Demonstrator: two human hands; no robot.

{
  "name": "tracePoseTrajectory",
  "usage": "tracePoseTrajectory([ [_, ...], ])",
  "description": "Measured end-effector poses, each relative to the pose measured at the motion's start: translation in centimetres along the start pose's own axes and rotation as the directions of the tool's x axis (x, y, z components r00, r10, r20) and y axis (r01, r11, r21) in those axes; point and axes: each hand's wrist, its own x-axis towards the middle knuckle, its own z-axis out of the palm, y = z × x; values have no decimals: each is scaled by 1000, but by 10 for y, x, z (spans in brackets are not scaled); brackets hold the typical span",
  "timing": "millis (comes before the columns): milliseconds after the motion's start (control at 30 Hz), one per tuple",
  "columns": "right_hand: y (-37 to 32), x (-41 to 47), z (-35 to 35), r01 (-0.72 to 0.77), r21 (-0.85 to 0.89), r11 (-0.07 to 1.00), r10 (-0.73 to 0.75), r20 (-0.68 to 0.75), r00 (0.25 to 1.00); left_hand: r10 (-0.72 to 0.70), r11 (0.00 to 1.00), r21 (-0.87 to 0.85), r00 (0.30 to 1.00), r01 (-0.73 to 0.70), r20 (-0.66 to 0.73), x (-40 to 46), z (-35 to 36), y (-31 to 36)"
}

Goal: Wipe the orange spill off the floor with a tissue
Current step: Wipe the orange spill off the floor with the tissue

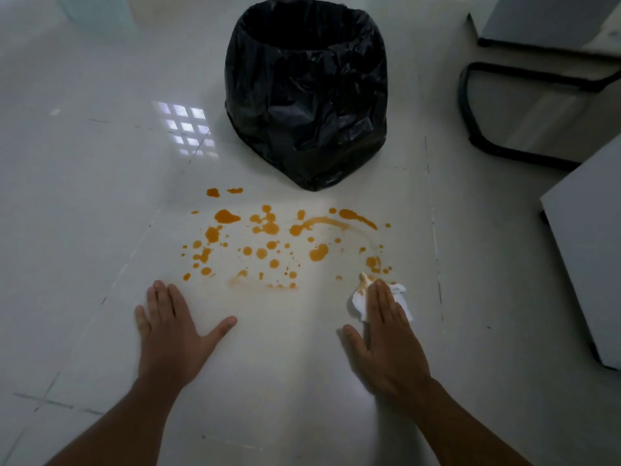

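Observation:
An orange spill (268,240) lies scattered as many drops and smears across the white floor tile in front of me. My right hand (386,338) presses flat on a crumpled white tissue (361,299) at the spill's near right edge; the tissue shows orange stains at its far tip. Faint wiped streaks curve through the right part of the spill. My left hand (171,327) rests flat on the floor, fingers together and thumb spread, just short of the spill's near left edge, holding nothing.
A bin lined with a black bag (305,92) stands just beyond the spill. A black chair base (477,122) and grey furniture (588,257) stand at the right. White tiled floor (84,196) stretches to the left.

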Motion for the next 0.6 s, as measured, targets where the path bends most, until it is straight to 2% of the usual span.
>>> tracePoseTrajectory([
  [167,-11,25,1,-195,-84,977,197,25,980,-8,1000,12,1000,8,17,0,1,-1],
  [300,-13,50,-10,-259,67,964,256,50,965,-15,1000,15,1000,15,5,-3,-3,1],
  [367,-12,48,-13,-253,112,961,254,3,967,-2,1000,3,1000,2,-16,-2,-3,0],
  [467,-14,41,-12,-319,-1,948,316,-130,940,5,1000,-13,999,-6,-42,-3,-1,0],
  [600,-24,46,-11,-445,-74,893,442,-54,896,-2,1000,10,999,2,-49,-2,4,-2],
])
